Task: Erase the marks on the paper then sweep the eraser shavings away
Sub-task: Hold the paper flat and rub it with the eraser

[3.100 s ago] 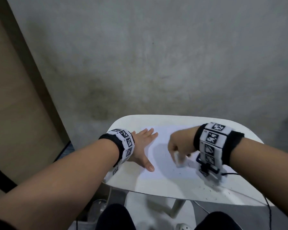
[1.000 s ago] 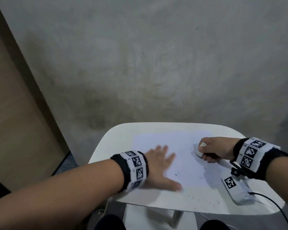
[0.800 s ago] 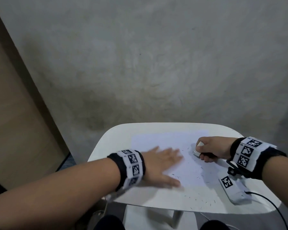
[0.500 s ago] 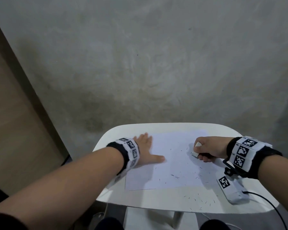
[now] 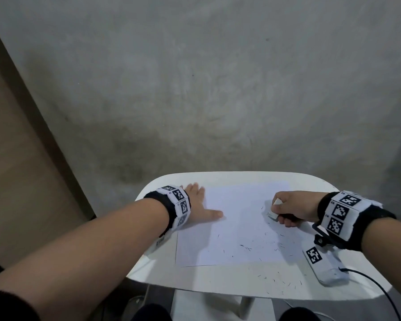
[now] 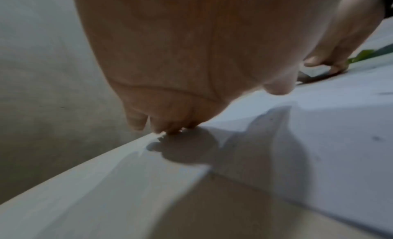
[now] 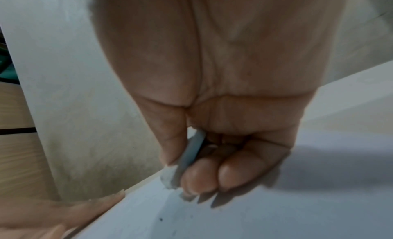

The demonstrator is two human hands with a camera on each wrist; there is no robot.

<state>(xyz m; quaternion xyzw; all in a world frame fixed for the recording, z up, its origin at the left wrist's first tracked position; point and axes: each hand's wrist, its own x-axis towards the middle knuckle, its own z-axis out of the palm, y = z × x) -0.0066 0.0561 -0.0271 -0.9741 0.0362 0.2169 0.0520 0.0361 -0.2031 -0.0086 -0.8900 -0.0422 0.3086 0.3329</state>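
A white sheet of paper (image 5: 236,218) lies on a small white table (image 5: 218,283). My left hand (image 5: 200,201) lies flat at the sheet's left edge, thumb stretched onto the paper. In the left wrist view the left hand's fingertips (image 6: 170,128) touch the table by the paper (image 6: 319,141). My right hand (image 5: 289,209) grips a white eraser (image 5: 274,209), whose lower end rests on the paper's right part. The right wrist view shows the eraser (image 7: 189,160) pinched between thumb and curled fingers. Dark eraser shavings (image 5: 245,247) are scattered over the sheet's near right area.
More shavings (image 5: 278,280) lie on the table by its front edge. A white device with a black-and-white tag (image 5: 322,262) lies at the right front, with a black cable (image 5: 380,290) running off it. A grey wall stands behind, a wooden panel (image 5: 14,181) at left.
My left hand swept flat across the middle of the paper, then drew back to the sheet's left edge. The right hand with the eraser has stayed at the right side for the last second.
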